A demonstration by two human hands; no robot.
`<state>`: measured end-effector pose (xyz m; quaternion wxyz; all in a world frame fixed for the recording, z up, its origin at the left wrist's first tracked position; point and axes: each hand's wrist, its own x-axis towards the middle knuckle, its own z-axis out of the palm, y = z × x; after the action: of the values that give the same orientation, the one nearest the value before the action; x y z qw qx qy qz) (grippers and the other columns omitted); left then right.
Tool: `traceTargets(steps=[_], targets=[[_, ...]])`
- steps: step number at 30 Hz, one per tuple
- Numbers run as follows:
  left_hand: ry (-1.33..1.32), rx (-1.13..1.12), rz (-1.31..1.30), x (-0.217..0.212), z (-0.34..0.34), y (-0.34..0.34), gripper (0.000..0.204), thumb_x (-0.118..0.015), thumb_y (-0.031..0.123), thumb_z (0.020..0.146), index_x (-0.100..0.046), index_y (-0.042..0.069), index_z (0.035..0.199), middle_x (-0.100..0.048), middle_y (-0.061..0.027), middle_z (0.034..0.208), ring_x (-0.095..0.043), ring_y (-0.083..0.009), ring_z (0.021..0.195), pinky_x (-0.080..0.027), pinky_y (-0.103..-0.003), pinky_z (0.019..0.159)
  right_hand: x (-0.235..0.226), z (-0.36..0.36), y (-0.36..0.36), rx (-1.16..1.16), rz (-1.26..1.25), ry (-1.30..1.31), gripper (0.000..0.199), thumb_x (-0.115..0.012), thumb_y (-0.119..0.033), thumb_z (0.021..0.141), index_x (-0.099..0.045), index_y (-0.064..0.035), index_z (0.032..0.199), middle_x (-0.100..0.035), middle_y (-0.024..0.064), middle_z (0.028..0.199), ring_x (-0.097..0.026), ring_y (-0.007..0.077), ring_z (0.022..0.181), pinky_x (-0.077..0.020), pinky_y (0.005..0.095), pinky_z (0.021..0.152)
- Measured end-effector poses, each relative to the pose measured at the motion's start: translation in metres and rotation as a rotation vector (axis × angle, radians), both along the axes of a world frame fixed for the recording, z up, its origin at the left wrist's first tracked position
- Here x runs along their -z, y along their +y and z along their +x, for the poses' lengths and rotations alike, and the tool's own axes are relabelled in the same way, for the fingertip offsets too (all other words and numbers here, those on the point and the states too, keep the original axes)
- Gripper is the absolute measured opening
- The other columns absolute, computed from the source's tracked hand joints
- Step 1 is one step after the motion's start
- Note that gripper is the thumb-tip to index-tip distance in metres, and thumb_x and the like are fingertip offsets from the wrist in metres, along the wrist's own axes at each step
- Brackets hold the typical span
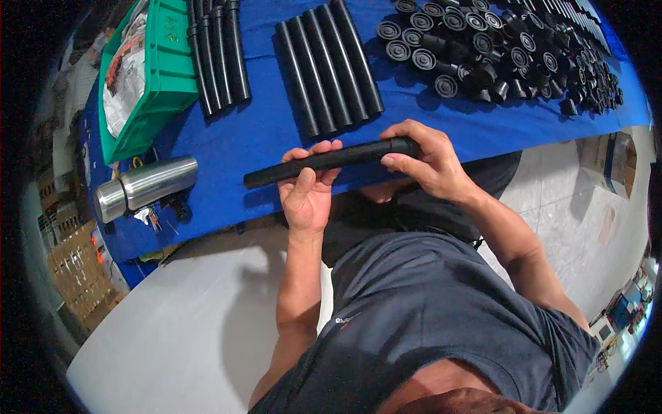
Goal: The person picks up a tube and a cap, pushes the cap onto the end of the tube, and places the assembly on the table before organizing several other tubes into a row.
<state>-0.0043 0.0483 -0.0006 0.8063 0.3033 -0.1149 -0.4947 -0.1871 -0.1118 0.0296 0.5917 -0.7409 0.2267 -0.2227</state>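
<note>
A black plastic tube [345, 157] is held nearly level just past the table's near edge, its right end slightly higher. My left hand [307, 196] is closed round the tube left of its middle, palm up, thumb on the near side. The fingers of my right hand [436, 164] wrap the right end, where a wider black cap [402, 145] sits; part of it is hidden by the fingers. Beyond my hands, several similar black tubes [324, 69] lie side by side on the blue cloth [262, 131].
At the far left stands a green crate [172, 62] with paper in it. A steel bottle [160, 182] lies near the left edge. More black tubes [224, 65] with wider far ends lie beside the crate. Many loose black caps [445, 86] cover the far right. A cardboard box [620, 165] stands on the right.
</note>
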Motion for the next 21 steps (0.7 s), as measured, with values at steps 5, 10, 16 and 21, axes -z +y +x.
traceTargets(steps=[5, 10, 16, 21], targets=[[0.013, -0.008, 0.001, -0.005, 0.000, 0.000, 0.032, -0.068, 0.009, 0.089, -0.055, 0.004, 0.118, -0.059, -0.0243, 0.127, -0.050, -0.0421, 0.127, -0.048, -0.053, 0.104, -0.005, 0.003, -0.004, -0.017, -0.096, -0.019, 0.030, -0.074, -0.018, 0.085, -0.063, -0.0008, 0.107, -0.064, 0.0109, 0.089, -0.064, 0.0192, 0.084, -0.0510, 0.0328, 0.069], [0.006, 0.004, 0.001, -0.002, 0.003, -0.002, 0.032, -0.069, 0.009, 0.089, -0.054, 0.005, 0.117, -0.060, -0.0234, 0.127, -0.051, -0.0413, 0.127, -0.048, -0.052, 0.104, -0.007, 0.005, 0.001, 0.001, 0.132, -0.049, 0.030, -0.074, -0.015, 0.086, -0.061, -0.0014, 0.109, -0.063, 0.0052, 0.088, -0.062, 0.0133, 0.084, -0.0520, 0.0287, 0.067], [0.032, 0.012, -0.010, -0.001, 0.002, -0.001, 0.030, -0.068, 0.005, 0.089, -0.054, 0.005, 0.115, -0.060, -0.0240, 0.125, -0.052, -0.0405, 0.126, -0.049, -0.050, 0.105, -0.009, 0.000, 0.000, -0.047, 0.511, 0.113, 0.030, -0.073, -0.014, 0.088, -0.059, 0.0000, 0.111, -0.061, 0.0002, 0.083, -0.060, 0.0090, 0.076, -0.0532, 0.0268, 0.065], [0.011, -0.010, -0.024, 0.002, 0.003, 0.003, 0.028, -0.067, 0.004, 0.089, -0.055, 0.006, 0.115, -0.060, -0.0237, 0.125, -0.052, -0.0406, 0.126, -0.050, -0.049, 0.103, -0.010, 0.001, 0.001, -0.059, 0.243, 0.066, 0.026, -0.070, -0.013, 0.090, -0.060, -0.0002, 0.110, -0.062, 0.0026, 0.081, -0.060, 0.0093, 0.072, -0.0522, 0.0270, 0.062]])
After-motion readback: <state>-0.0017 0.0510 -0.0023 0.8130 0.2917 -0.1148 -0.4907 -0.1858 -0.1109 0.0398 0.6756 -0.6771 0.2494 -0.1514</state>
